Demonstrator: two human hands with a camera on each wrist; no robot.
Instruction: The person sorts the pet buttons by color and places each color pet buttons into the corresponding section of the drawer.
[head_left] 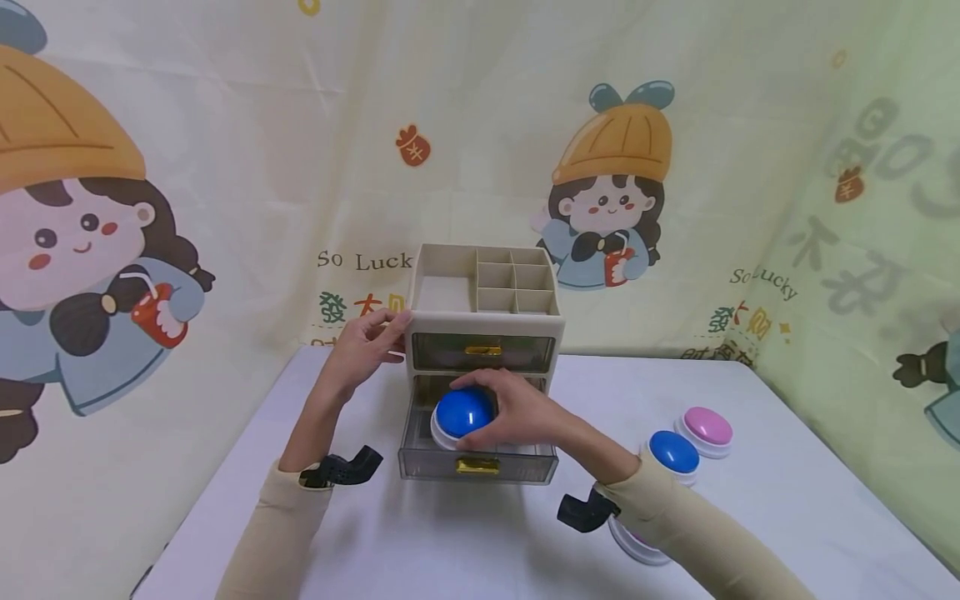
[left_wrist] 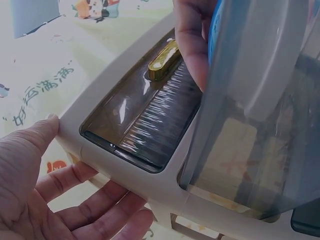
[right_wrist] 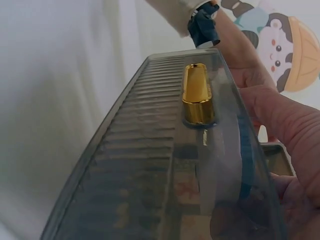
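A cream desktop drawer organizer (head_left: 487,321) stands on the table, its lower transparent grey drawer (head_left: 517,468) pulled out. My right hand (head_left: 517,408) grips a blue push button (head_left: 463,412) with a white base, thumb at the near side and fingers over the far side. The button is inside the open drawer's outline. Through the drawer's front in the right wrist view, the button's base (right_wrist: 222,165) shows tilted. My left hand (head_left: 363,346) rests against the organizer's left side, its thumb (left_wrist: 40,132) at the corner edge and its fingers relaxed along the side wall.
Right of the organizer, a second blue button (head_left: 673,452) and a pink button (head_left: 707,425) sit on the white table (head_left: 360,533). Another white-based button (head_left: 637,546) is mostly hidden under my right sleeve. The upper drawer (head_left: 442,354) is closed. A printed curtain hangs behind.
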